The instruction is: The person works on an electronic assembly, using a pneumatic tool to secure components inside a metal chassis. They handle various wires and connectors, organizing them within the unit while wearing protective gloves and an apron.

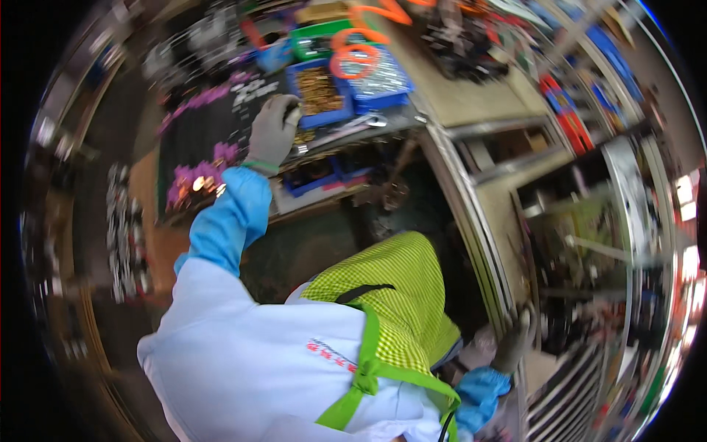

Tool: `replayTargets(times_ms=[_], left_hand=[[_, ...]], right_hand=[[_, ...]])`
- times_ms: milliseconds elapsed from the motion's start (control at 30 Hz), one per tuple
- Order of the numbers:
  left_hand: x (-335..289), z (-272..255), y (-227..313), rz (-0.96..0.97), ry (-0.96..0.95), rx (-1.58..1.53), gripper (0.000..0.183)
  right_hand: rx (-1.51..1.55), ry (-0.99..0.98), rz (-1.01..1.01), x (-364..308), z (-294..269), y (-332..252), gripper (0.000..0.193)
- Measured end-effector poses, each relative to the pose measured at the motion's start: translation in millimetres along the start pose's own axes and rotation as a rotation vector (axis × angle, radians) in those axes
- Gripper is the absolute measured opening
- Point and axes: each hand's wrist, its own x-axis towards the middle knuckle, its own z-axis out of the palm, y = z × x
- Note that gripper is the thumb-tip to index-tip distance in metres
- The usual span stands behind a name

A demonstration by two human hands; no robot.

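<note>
My left hand (271, 134), in a grey glove, is at the workbench's front, beside a blue bin of small brass-coloured parts (319, 90). Its fingers are curled together; whatever they may hold is hidden. A wrench-like metal tool (350, 129) lies just right of it, below the bins. Silvery screw-like pieces fill a second blue bin (379, 77). Low on the right, my right hand (513, 345), also gloved in grey, is by a metal frame edge (479, 243). Its fingers are stretched out and seem to hold nothing, though motion blurs them.
A black mat (206, 136) with purple pieces (197, 179) covers the bench's left part. An orange coiled hose (357, 59) hangs over the bins. Below the bench front is a shelf with a blue tray (313, 180). Metal racks (626, 199) stand at right.
</note>
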Motion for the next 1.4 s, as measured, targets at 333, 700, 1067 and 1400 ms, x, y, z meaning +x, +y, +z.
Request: replayTargets(times_ms=[333,700,1067,1400], left_hand=[[-124.8,217.2,324.0,0.832,-1.086,-0.798,0.025],[-231.4,291.8,459.5,0.930,-1.130,-0.416,0.020],[-131.5,305.7,405.1,-0.875,-0.972,-1.549,0.022],[-110.8,317.5,425.2,-1.211,-1.312,-1.565,0.017]], right_hand=[[0.013,0.071,-0.129,-18.0,-0.1,-3.0,0.030],[0.028,0.294,0.003,-65.4,-70.5,27.5,0.035],[-0.669,0.369,-0.192,9.6,-81.9,53.1,0.033],[-1.124,0.362,-0.269,59.0,-89.4,72.7,0.030]])
